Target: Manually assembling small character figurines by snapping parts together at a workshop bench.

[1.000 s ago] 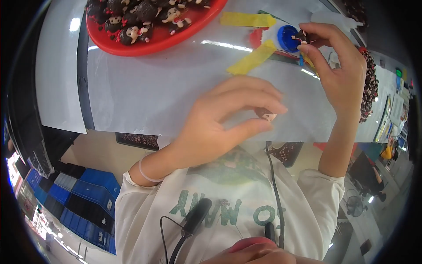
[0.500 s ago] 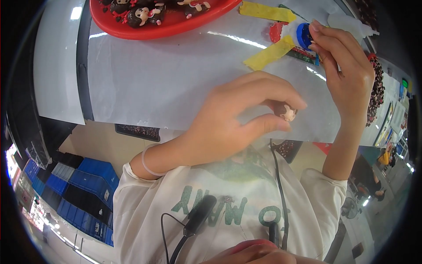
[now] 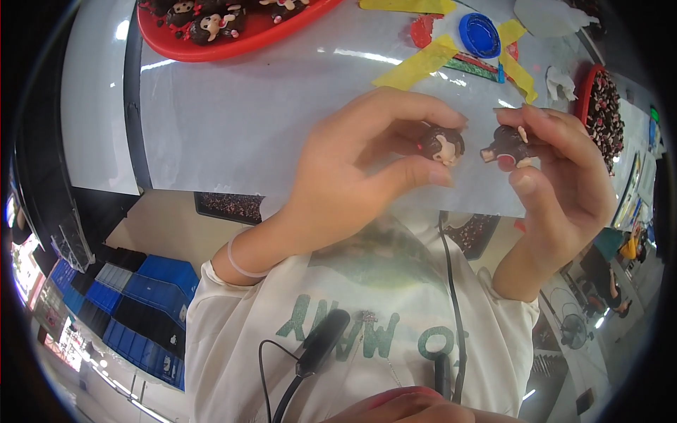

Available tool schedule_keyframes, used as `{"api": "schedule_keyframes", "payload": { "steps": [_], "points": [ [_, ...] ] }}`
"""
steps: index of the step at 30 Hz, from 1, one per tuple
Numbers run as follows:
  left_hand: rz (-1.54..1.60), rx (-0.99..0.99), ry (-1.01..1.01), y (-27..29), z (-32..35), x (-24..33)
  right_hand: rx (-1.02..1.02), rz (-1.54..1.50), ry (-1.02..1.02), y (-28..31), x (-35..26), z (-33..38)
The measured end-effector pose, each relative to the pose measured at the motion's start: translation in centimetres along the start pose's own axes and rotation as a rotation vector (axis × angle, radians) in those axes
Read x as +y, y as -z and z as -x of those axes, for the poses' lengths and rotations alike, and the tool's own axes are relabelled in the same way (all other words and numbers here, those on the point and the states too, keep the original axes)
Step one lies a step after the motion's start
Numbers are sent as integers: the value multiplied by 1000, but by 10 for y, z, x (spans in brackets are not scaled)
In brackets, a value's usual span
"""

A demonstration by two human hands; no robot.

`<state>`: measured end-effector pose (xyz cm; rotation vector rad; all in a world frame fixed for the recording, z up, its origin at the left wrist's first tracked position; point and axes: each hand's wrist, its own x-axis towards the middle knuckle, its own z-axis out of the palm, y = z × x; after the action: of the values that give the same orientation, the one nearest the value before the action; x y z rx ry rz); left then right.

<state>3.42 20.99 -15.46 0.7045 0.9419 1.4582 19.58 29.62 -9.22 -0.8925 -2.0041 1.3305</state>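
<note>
My left hand [image 3: 356, 158] pinches a small doll head [image 3: 444, 146] with brown hair and a cream face between thumb and fingers. Facing it, a short gap away, is a small dark brown doll body [image 3: 510, 144] with cream ends and a red patch. The thumb and fingers of my right hand [image 3: 571, 166] grip this body. Both pieces are held above the white-covered table [image 3: 233, 120]. Beyond my hands, a round blue cap [image 3: 480, 35] rests among yellow tape strips [image 3: 416, 62].
Assembled dolls [image 3: 211, 27] lie in a red tray [image 3: 240, 48] at the far left. A red container [image 3: 585, 92] of small brown pieces [image 3: 605, 120] stands at the right. A torn white scrap [image 3: 560, 83] lies near it. Blue crates [image 3: 144, 317] are stacked at the lower left.
My right hand has come away from the blue cap toward me, and the doll body in it now shows beside the head. My left hand has shifted slightly left and away from me.
</note>
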Motion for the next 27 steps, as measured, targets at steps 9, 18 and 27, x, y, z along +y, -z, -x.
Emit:
{"api": "schedule_keyframes", "payload": {
  "steps": [9,18,27],
  "points": [
    [-156,-20,-111,4,-3,-4,36,228,265,-19,15,3],
    [-42,77,-47,3,2,0,62,220,224,-30,15,0],
    [-393,-96,-89,23,-13,39,13,441,409,-25,12,6]
  ]
}}
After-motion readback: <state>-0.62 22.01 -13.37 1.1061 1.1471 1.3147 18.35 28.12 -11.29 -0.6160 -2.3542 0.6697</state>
